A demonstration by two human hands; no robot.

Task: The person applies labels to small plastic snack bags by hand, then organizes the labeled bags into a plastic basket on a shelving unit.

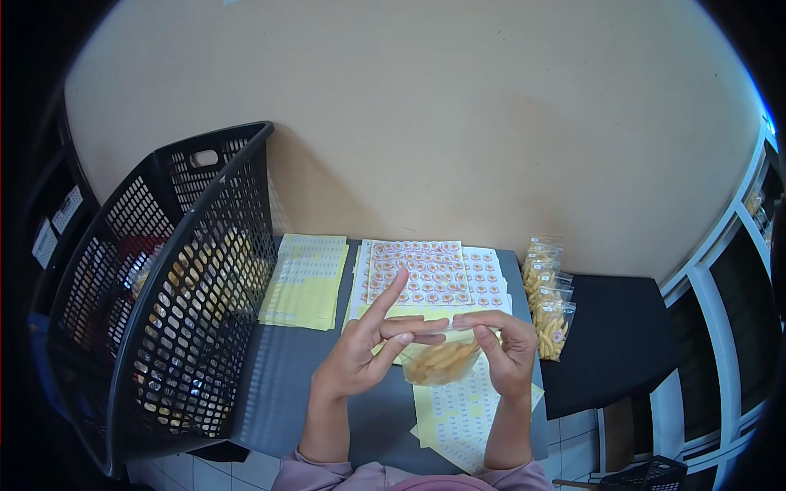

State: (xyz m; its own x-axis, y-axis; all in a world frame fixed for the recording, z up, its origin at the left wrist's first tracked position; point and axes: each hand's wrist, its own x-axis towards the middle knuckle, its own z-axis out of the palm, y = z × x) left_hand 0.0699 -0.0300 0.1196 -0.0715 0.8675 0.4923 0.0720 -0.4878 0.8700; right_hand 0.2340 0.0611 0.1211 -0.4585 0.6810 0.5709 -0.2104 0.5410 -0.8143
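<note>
I hold a small clear plastic bag of pale yellow, finger-shaped snack pieces (442,362) between both hands, over the near part of a dark grey table (373,421). My left hand (360,352) pinches the bag's top edge between thumb and fingers, its index finger pointing up and away; my right hand (509,348) grips the other end of that edge, thumb in front. The bag hangs upright below my fingers. Partly under it from my view lie yellow sheets of small printed labels (463,417), overlapping at angles. Beyond my hands are white sheets of round red-and-orange stickers (417,266), stacked unevenly, and to their left a yellow sheet printed with rows of small labels (304,286). At far left stands a large black perforated plastic basket (209,221) with packed bags inside. On the right, filled clear snack bags (553,319) lie overlapping in a row, beside a black surface (618,344).
</note>
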